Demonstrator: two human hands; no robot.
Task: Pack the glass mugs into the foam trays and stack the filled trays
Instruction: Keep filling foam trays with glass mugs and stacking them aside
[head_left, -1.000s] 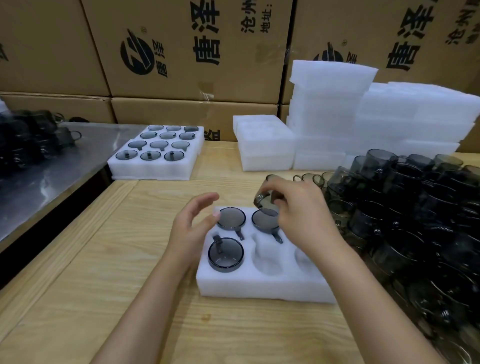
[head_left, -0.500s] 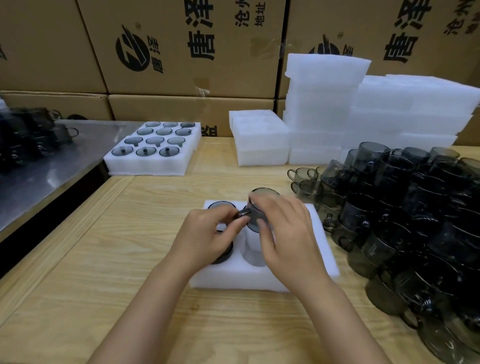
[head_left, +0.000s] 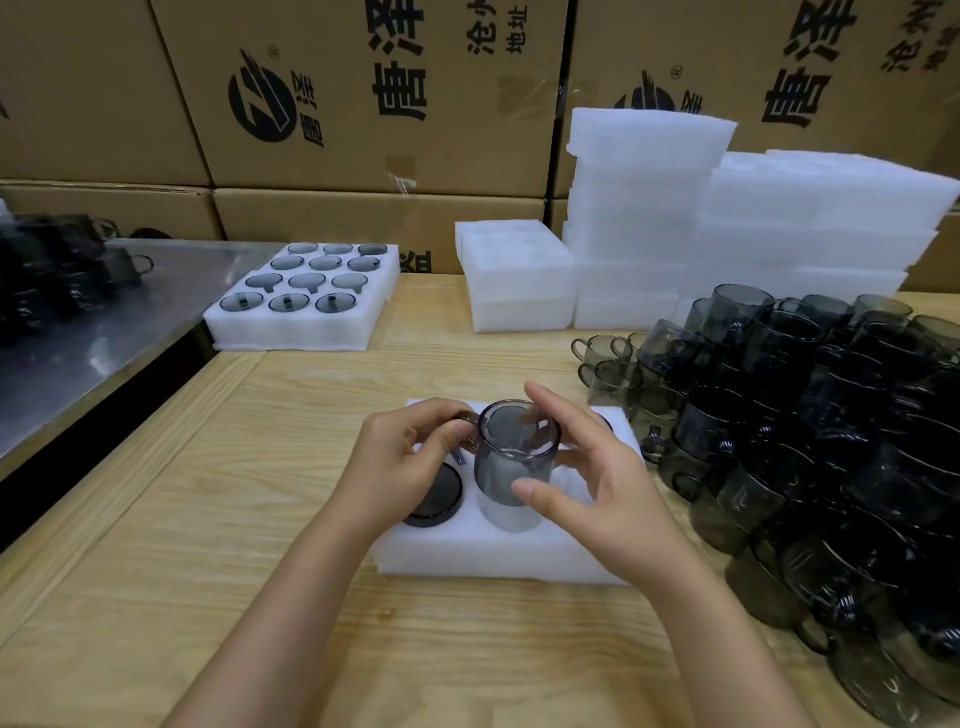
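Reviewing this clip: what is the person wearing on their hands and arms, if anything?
Nothing visible: the left hand and right hand are bare, without gloves, rings or watch, and both forearms are uncovered, with no sleeves in frame.

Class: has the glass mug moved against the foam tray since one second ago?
Yes. The glass mug came from over the back row of the foam tray toward the person, to the front middle pocket.

Person, lower frame: two forearms, bare to the bottom edge; left hand (head_left: 410, 457), right hand (head_left: 597, 488), both bare; fingernails short.
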